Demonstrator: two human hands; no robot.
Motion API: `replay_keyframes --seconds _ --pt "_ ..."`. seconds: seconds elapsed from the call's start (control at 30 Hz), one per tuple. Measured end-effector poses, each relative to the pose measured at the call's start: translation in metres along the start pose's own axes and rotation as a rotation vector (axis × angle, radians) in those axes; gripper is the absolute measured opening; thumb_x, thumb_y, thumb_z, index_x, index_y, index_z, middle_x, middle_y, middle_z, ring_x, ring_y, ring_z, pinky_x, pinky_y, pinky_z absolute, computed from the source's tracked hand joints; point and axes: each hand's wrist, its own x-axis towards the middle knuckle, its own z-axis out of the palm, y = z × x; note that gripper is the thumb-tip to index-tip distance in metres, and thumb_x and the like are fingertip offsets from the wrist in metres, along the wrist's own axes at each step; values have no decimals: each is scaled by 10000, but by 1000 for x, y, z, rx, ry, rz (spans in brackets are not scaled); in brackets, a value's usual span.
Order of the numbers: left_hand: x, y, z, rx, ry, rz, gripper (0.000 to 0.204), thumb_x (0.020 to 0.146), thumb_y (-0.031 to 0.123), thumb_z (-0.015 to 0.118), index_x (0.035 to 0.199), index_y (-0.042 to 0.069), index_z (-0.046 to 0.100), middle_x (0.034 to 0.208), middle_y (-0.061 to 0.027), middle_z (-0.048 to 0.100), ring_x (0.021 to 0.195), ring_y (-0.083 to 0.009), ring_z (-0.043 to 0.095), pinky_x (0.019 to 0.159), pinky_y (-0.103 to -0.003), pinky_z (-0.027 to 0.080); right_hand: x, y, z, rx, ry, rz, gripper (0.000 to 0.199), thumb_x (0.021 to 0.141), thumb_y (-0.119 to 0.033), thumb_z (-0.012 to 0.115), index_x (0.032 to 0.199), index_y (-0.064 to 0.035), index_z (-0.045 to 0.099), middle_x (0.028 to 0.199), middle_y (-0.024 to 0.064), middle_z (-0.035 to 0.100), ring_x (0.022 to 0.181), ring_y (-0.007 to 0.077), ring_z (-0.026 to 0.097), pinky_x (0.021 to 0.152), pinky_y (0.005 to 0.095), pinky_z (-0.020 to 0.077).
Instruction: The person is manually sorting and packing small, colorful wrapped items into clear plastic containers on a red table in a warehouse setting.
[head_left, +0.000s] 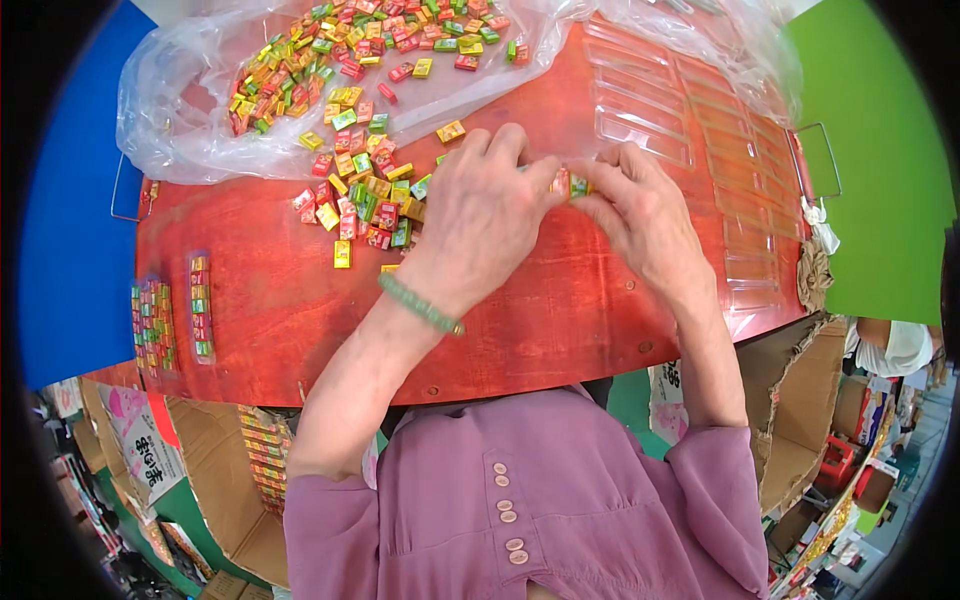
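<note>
While both hands meet over the middle of the red table (560,330), the left hand (480,215) and the right hand (640,215) pinch a few small wrapped sweets (570,184) between their fingertips, a red one and a green-yellow one showing in the gap. Judging by the layout, the work looks early to midway: two filled strips (172,320) of sweets in clear sleeves lie at the left edge of the table, side by side, while a big loose pile (365,195) sits just left of the left hand and far more spills from the clear plastic bag (180,110) at the far left. On the right, a run of empty clear trays (650,110) with long slots curves along the far and right edge, none of them filled as far as I can see. A green bead bracelet (420,303) rings the left wrist. Below the table, open cardboard boxes (215,450) stand at the lower left; one shows a white and pink printed panel, and another holds a stack of filled strips (262,455). More brown boxes (795,420) sit at the lower right.
</note>
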Motion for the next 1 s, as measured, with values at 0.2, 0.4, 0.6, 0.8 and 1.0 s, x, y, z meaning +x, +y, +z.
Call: replay_keyframes --seconds 0.2,0.4,0.6,0.8,1.0 --pt "8 -5 33 32 -79 8 219 888 265 767 1038 106 761 910 -87 596 864 -292 619 743 -428 527 -3 31 11 -22 -49 11 360 883 -114 759 1235 -60 713 994 138 592 917 310 611 820 421 521" --pt "9 -7 43 10 -54 -10 177 869 261 775 955 106 768 906 -104 588 877 -285 629 721 -415 549 -6 38 17 -16 -3 30 327 887 -111 762 1208 -58 728 985 141 588 911 301 612 823 419 522" --pt "12 -10 37 56 -81 0 157 869 231 770 916 83 746 903 -118 585 888 -293 627 733 -420 550 -7 39 22 34 52 62 288 894 -88 757 1178 -49 726 1005 139 602 945 315 628 832 416 529" --pt "-2 -1 24 47 -126 -22 335 862 135 772 1149 20 645 1016 -154 582 956 -336 614 819 -441 538 -14 34 20 -65 68 57 272 883 -77 765 1140 -10 704 1069 141 632 1019 337 635 876 420 530" --pt "-22 10 25 145 -174 -23 383 799 67 771 1126 -62 619 1081 -176 596 1033 -343 600 891 -433 525 -36 24 20 -259 26 -13 381 908 -156 758 1240 11 672 1246 153 653 1159 365 601 988 463 489"
